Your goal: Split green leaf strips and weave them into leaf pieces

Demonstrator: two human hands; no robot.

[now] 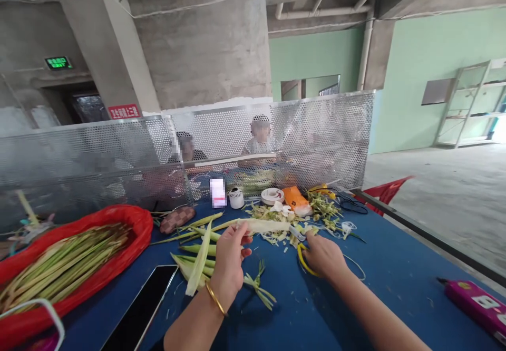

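Note:
My left hand [232, 256], with a gold bangle at the wrist, pinches a long pale husk leaf [266, 226] stretched out to the right. In my right hand [322, 256] is a pair of scissors [303, 260] with a yellow handle; its blades meet the leaf's right end. Whether the blades are closed on the leaf I cannot tell. Several green husk leaves [202, 259] lie just left of my left hand. A small bundle of green strips [259, 288] rests between my forearms. Cut scraps [276, 237] are scattered beyond the leaf.
A red-lined basket [138, 219] of long stalks stands at left, beside a dark tablet [142, 306]. Along the perforated metal screen [324, 140] are a phone [218, 193], a tape roll [272, 196] and an orange packet [296, 199]. A purple box [474, 303] lies right. Two people sit beyond.

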